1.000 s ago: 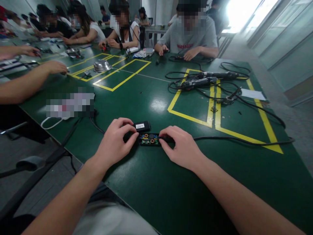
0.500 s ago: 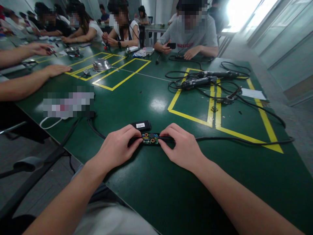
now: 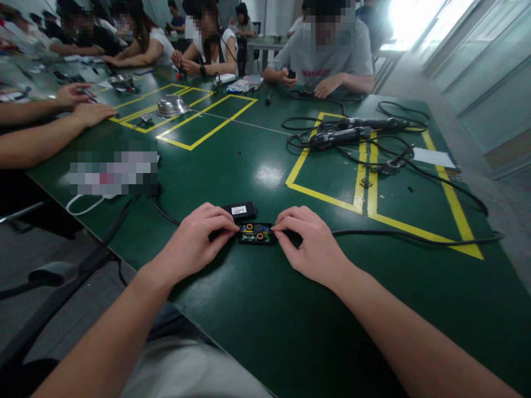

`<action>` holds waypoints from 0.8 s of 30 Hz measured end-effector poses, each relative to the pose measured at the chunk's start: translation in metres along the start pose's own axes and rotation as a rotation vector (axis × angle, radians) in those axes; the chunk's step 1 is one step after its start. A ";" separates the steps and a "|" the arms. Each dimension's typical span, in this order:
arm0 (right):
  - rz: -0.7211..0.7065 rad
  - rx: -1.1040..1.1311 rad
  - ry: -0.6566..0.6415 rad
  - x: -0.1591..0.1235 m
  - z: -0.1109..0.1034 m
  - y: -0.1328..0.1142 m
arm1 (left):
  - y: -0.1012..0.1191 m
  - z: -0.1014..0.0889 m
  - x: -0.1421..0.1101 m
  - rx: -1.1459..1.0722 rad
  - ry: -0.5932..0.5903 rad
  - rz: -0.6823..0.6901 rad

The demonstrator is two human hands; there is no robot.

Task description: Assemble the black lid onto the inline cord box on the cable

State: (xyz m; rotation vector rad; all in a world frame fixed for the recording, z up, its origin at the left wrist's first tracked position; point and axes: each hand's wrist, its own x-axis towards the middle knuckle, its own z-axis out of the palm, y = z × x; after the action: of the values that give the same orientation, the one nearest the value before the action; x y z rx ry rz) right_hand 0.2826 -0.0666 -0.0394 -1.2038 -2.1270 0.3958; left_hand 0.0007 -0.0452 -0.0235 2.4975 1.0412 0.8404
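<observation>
A small circuit board (image 3: pixel 254 236) with copper-wound coils lies in an open black case (image 3: pixel 257 243) on the green table. At the case's left end, my left hand (image 3: pixel 207 232) has its thumb and fingertips pinched together where a black cable (image 3: pixel 164 213) comes in. My right hand (image 3: pixel 309 240) pinches in the same way at the right end, on the other black cable (image 3: pixel 373 234). The fingers partly hide both cable ends. Just behind the case rests a ribbed black cover (image 3: pixel 241 210) with a white label.
Two electric screwdrivers (image 3: pixel 340 136) with looped cords lie at the right, near metal parts (image 3: pixel 390 166) and a white paper (image 3: pixel 433 157). A metal bowl (image 3: pixel 171 106) stands farther back. Another person's hand (image 3: pixel 93 113) rests at the left; several people sit around the table.
My left hand has shifted slightly left and more of the case's ends shows. The pinched fingertips sit a little higher along the case. Across the table, a person's held dark object has turned.
</observation>
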 end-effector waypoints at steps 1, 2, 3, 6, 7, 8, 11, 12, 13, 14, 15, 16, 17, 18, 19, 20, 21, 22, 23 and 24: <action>-0.004 -0.012 0.000 0.000 0.000 0.000 | -0.001 0.000 0.000 0.006 0.001 0.010; -0.007 -0.020 0.001 0.000 0.000 0.001 | -0.001 -0.001 0.000 0.016 0.006 0.014; -0.012 -0.024 0.006 0.000 0.001 0.001 | -0.002 0.000 0.000 0.029 0.013 0.012; -0.024 -0.038 0.010 -0.001 0.002 -0.001 | -0.002 0.002 0.000 0.083 0.021 -0.025; -0.026 -0.041 0.008 -0.001 0.002 -0.001 | -0.002 0.003 0.000 0.098 0.021 -0.047; -0.024 -0.040 0.004 -0.001 0.002 -0.002 | -0.003 0.004 0.001 0.113 0.018 -0.075; -0.003 -0.012 -0.004 -0.002 0.002 -0.003 | -0.007 0.006 0.003 0.145 -0.003 -0.179; 0.007 -0.001 -0.008 -0.002 0.002 -0.003 | -0.008 0.005 0.004 0.148 -0.003 -0.220; 0.014 0.007 -0.011 -0.002 0.002 -0.004 | -0.009 0.005 0.004 0.147 0.006 -0.263; 0.019 0.012 -0.013 -0.002 0.002 -0.004 | -0.009 0.004 0.005 0.144 0.025 -0.307; 0.021 0.014 -0.013 -0.002 0.002 -0.003 | -0.010 0.004 0.005 0.139 0.052 -0.349; 0.023 0.015 -0.015 -0.002 0.001 -0.003 | -0.010 0.003 0.005 0.134 0.078 -0.388; 0.024 0.016 -0.019 -0.002 0.001 -0.004 | -0.010 0.003 0.005 0.130 0.098 -0.421; 0.028 0.017 -0.029 -0.002 0.000 -0.004 | -0.010 0.002 0.005 0.129 0.112 -0.446; 0.032 0.018 -0.042 -0.002 0.000 -0.004 | -0.010 0.002 0.004 0.129 0.127 -0.461; 0.039 0.018 -0.057 -0.003 -0.001 -0.004 | -0.010 0.002 0.004 0.128 0.143 -0.462; 0.046 0.019 -0.067 -0.003 -0.001 -0.004 | -0.009 0.002 0.003 0.123 0.161 -0.444; 0.053 0.020 -0.072 -0.003 -0.001 -0.005 | -0.009 0.002 0.001 0.111 0.180 -0.405; 0.059 0.022 -0.073 -0.003 -0.002 -0.005 | -0.008 0.002 0.000 0.092 0.197 -0.348; 0.060 0.024 -0.072 -0.003 -0.002 -0.005 | -0.006 0.003 -0.001 0.071 0.207 -0.279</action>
State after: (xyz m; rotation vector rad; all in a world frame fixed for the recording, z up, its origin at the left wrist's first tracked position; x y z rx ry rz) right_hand 0.2816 -0.0722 -0.0368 -1.2595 -2.1441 0.4971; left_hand -0.0014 -0.0420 -0.0293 2.2816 1.4708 1.0034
